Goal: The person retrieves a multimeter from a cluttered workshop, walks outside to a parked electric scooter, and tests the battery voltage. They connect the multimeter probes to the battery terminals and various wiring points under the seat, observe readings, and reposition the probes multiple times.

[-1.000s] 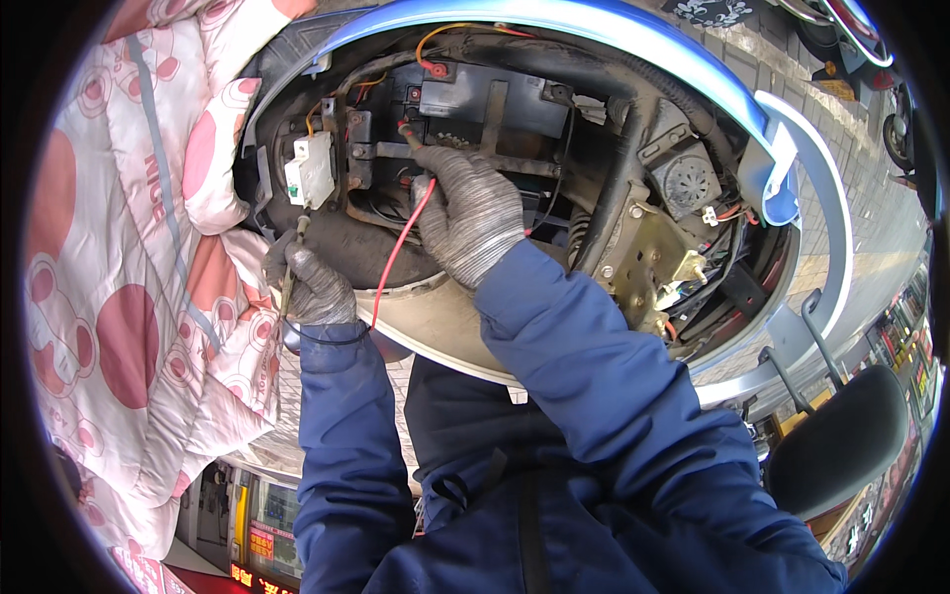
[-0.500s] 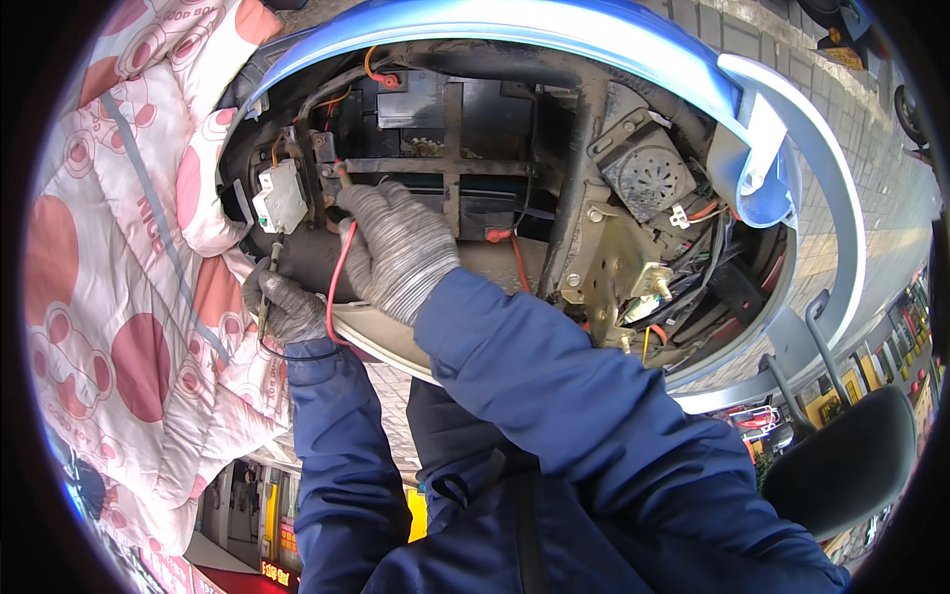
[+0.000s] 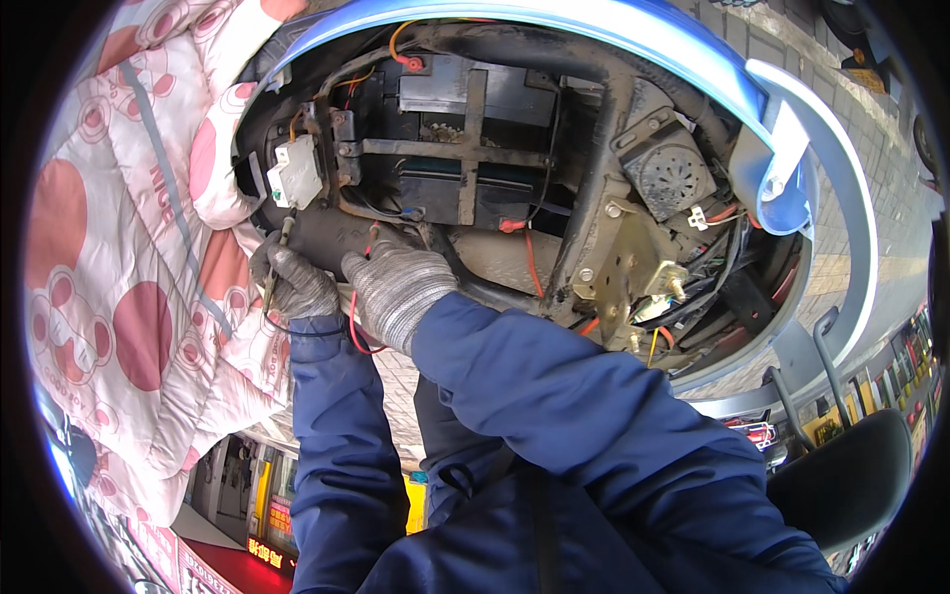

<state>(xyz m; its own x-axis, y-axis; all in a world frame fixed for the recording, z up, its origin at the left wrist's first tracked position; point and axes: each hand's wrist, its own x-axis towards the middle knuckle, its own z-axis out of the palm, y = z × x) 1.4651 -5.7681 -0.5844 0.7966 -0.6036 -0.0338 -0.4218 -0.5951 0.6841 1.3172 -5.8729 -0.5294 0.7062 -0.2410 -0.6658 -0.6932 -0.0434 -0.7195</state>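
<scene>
My left hand [image 3: 305, 283], in a grey knitted glove, is closed round a slim test probe [image 3: 286, 231] with a black lead. The probe's upper end meets the lower edge of a white circuit breaker [image 3: 297, 178]. My right hand [image 3: 404, 293], gloved alike, pinches a second test probe [image 3: 373, 239] with a red lead [image 3: 353, 322]. Its upper end points at the dark floor of the open scooter body, just below the battery frame; whether it touches anything I cannot tell. Dark batteries [image 3: 515, 105] sit behind a rusty metal cross frame [image 3: 475, 141], with red-capped terminals.
A blue body rim [image 3: 633, 25] curves round the opening. On the right are a round-grilled speaker [image 3: 673, 180], a metal bracket [image 3: 625, 265] and loose wires. A pink-patterned quilt [image 3: 119, 287] hangs at the left. A grey grab rail [image 3: 856, 218] and a black mirror [image 3: 841, 480] stand at the right.
My right hand has drawn the red-lead probe down from the battery frame's left bracket, toward me. My left hand keeps its probe at the breaker. The view has shifted slightly.
</scene>
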